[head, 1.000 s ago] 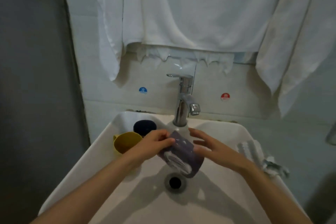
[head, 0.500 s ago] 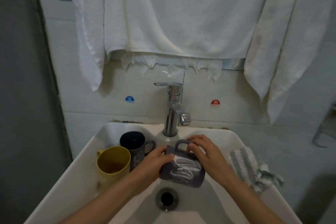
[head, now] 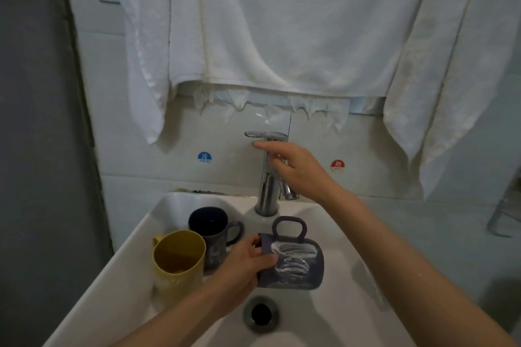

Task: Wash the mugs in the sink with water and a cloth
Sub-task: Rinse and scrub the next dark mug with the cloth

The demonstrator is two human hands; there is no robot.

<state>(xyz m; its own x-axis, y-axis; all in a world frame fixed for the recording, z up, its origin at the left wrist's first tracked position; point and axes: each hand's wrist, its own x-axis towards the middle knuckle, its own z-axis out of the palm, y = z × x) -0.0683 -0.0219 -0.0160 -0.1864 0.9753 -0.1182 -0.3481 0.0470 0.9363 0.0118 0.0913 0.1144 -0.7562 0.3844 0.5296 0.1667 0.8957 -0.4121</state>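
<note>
A purple mug (head: 296, 262) with a white pattern lies on its side above the drain (head: 260, 314) of the white sink (head: 127, 276), handle pointing up. My left hand (head: 245, 265) grips it at its mouth end. My right hand (head: 298, 169) is raised in front of the chrome tap (head: 266, 194), index finger stretched out just under the tap lever (head: 265, 134). No water runs. A dark blue mug (head: 210, 222) and a yellow mug (head: 177, 256) stand upright at the sink's left. No cloth for washing shows.
White towels (head: 282, 22) hang on the wall above the tap, their hems just over the lever. A blue cold sticker (head: 204, 157) and a red hot sticker (head: 337, 165) flank the tap. A metal rack (head: 504, 217) sits at the right edge.
My right hand let go of the purple mug's handle and rose to the tap lever. My left hand keeps its grip on the mug. The striped cloth on the right rim is no longer in sight.
</note>
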